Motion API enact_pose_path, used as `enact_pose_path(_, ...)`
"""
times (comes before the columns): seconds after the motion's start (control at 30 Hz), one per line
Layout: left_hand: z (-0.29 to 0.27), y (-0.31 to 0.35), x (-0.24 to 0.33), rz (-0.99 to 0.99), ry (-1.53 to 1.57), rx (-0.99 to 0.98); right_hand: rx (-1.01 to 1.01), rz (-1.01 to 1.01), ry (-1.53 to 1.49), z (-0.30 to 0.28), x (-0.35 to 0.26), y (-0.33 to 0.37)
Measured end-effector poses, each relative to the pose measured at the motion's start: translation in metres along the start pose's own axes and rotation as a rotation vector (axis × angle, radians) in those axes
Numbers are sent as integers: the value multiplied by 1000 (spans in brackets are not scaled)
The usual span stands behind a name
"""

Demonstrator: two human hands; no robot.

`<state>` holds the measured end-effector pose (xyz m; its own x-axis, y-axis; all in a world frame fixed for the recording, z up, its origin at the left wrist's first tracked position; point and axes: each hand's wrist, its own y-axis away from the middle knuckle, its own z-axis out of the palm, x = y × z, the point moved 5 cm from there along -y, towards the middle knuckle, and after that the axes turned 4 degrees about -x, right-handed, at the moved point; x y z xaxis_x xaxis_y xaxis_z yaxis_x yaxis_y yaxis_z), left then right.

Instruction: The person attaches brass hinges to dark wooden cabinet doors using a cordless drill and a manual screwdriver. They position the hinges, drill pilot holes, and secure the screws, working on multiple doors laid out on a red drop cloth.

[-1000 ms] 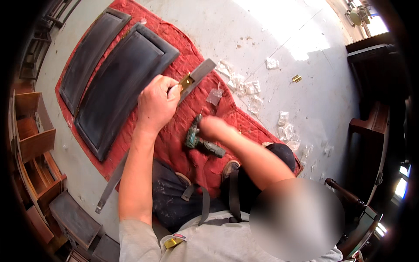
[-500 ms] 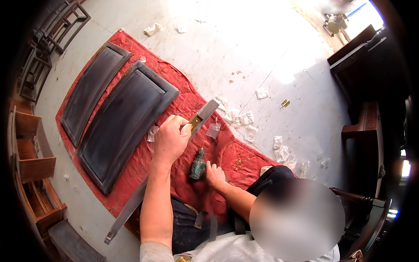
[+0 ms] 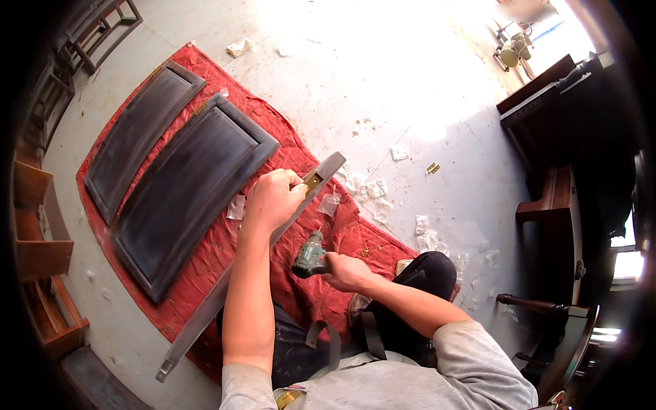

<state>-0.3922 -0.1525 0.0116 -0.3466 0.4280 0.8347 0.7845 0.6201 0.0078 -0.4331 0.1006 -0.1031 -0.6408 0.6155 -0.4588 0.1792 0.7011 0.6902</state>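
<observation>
Head view, clock directions taken from its centre: a red quilted cloth (image 3: 383, 242) spreads across the floor from 11 round to 4 o'clock. On it, at 9 o'clock, lies a large dark panel (image 3: 198, 195), with a narrower dark panel (image 3: 140, 143) beside it toward 10. A long grey strip (image 3: 198, 324) slants from between 7 and 8 o'clock up past the centre to between 12 and 1. At 9 o'clock the left hand (image 3: 275, 198) is clenched around the strip. Near 6, a dark green drill (image 3: 311, 256) points toward 1 o'clock, its handle grasped by the right hand (image 3: 348, 273). Small clear plastic bags (image 3: 376, 189) are scattered between 1 and 4. Smallest are a brass hinge (image 3: 433, 168) on the floor at 2 o'clock and a brass fitting (image 3: 312, 182) on the strip at 11, touching the left thumb.
</observation>
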Motion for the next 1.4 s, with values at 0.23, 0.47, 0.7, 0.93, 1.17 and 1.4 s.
enact_pose_path(0.23,-4,-2,-16,-132,199,-104,-83,12,-526,-123,-29,142)
enact_pose_path(0.47,2,-10,-18,-239,292,-239,156,-620,-1250,-187,-27,219)
enact_pose_path(0.7,-2,-3,-5,-162,123,-136,339,-114,-1272,-196,-30,193)
enact_pose_path(0.93,9,-2,-7,-62,52,-17,404,-363,-1157,-199,-24,173)
enact_pose_path(1.17,7,3,-7,-47,95,6,311,-214,-1057,-215,-40,150)
enact_pose_path(1.4,8,2,-9,-13,123,26,303,-166,-880,-236,-49,136)
